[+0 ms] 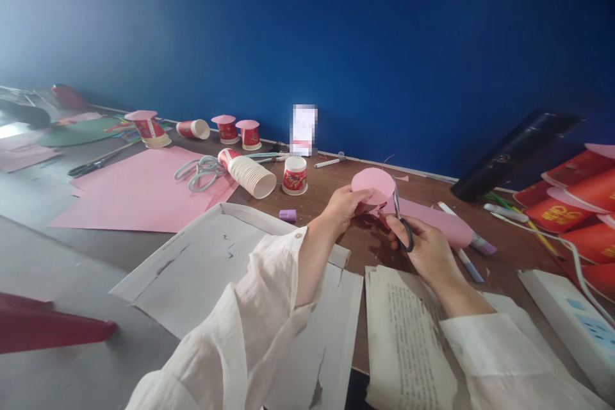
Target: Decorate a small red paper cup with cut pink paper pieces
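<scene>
Pinched in my left hand (346, 206) is a round pink paper disc (373, 183), held up above the brown table. My right hand (425, 245) grips black-handled scissors (406, 234), whose blades point up along the disc's right edge. Just behind and below the scissors lies a larger piece of pink paper (439, 223). Left of my hands stands a red paper cup (295, 176), upside down. A stack of nested paper cups (247, 173) lies on its side farther left. Under my right wrist rests a printed booklet (408, 333).
Red cups topped with pink discs (247, 134) stand at the back left. Pink sheets (129, 192) and coiled cord (202, 173) lie left. A phone (304, 129) leans on the blue wall. At right are a black tube (514, 157), red cups (557, 213) and a power strip (571, 320).
</scene>
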A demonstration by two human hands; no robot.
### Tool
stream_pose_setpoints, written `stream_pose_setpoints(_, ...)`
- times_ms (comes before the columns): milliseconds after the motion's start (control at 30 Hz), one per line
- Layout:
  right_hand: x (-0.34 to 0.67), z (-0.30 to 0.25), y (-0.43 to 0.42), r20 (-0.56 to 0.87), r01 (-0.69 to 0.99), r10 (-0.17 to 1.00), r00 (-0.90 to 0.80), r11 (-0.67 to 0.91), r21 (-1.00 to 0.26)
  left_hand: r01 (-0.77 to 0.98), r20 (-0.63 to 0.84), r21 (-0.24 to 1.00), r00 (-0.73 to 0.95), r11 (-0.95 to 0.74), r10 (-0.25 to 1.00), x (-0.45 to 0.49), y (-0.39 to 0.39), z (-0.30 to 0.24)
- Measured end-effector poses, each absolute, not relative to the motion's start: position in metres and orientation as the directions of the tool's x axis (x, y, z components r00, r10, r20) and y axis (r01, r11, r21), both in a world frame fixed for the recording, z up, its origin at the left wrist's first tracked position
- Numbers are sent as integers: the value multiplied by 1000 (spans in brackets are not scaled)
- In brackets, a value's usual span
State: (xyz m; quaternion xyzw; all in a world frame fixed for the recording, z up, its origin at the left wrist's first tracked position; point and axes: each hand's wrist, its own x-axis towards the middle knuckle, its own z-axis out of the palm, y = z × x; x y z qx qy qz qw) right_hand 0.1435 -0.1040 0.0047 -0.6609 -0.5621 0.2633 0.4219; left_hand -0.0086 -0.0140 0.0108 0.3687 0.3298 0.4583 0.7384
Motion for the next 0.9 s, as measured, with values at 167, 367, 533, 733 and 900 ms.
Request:
stream_pose_setpoints(167,144,5,-104,144,542,966,215,4,-841,-456,-170,825,362,333,916,-5,-8,4)
stream_pose_setpoints(367,145,3,-104,122,503,963,242,-17,-864,-472,-161,817,362,330,918,-3,-4,1)
stream_pose_setpoints(533,145,3,-104,105,502,964,244,-33,-864,-484,-151,808,380,335,913,-4,-6,3)
stream_pose_setpoints(733,145,2,-103,97,490,963,250,-40,-871,-475,-159,809,392,347,906,-3,-7,2)
stream_pose_setpoints(900,144,4,-104,102,503,967,233,-30,-864,-476,-140,811,406,339,903,-3,-5,0)
